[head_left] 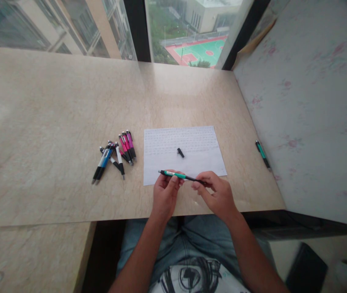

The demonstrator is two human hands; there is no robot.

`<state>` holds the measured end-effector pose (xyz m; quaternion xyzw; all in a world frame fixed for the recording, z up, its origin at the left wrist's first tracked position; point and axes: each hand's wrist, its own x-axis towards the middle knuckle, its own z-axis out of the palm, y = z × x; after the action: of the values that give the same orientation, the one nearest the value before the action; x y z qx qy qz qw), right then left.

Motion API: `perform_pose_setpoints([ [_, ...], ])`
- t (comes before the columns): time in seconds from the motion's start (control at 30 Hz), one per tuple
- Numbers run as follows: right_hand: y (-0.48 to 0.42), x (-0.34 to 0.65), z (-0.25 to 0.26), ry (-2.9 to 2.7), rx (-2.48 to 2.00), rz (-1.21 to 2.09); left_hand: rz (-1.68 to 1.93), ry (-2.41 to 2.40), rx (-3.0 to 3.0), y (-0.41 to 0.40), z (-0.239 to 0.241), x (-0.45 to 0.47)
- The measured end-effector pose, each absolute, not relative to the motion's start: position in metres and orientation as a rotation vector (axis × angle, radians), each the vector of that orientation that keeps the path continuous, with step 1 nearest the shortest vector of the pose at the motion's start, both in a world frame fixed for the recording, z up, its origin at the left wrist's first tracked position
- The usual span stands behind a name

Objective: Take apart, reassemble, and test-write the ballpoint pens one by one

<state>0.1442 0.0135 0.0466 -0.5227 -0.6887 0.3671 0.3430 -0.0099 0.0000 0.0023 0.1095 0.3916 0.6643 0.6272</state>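
A green and black pen spans both hands above the front edge of the paper. Its green barrel lies in my left hand, with the thumb pressed on it. My right hand pinches the black end on the right; the very tip is partly hidden by the fingers. Beneath lies a white sheet of paper with lines of handwriting across its upper half. On the sheet, just beyond the hands, rests a small black piece, whose kind I cannot make out.
Left of the paper lies a loose group of several pens, among them a blue pen, a white pen and a purple pen. Another green pen lies by the patterned wall. A window stands behind the marble-look desk.
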Motion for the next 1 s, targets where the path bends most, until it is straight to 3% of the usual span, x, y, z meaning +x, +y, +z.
perform_pose_setpoints([
  [0.13, 0.0170, 0.1438, 0.0490, -1.813, -1.394, 0.990, 1.508, 0.896, 0.254, -0.0002, 0.0020, -0.0103],
  [0.53, 0.0172, 0.1479, 0.0478, -2.078, -1.317, 0.687, 1.524, 0.899, 0.238, 0.0009, 0.0015, -0.0102],
  [1.0, 0.0182, 0.1442, 0.0508, -2.018, -1.336, 0.677, 1.536, 0.862, 0.247, 0.0008, -0.0006, -0.0107],
])
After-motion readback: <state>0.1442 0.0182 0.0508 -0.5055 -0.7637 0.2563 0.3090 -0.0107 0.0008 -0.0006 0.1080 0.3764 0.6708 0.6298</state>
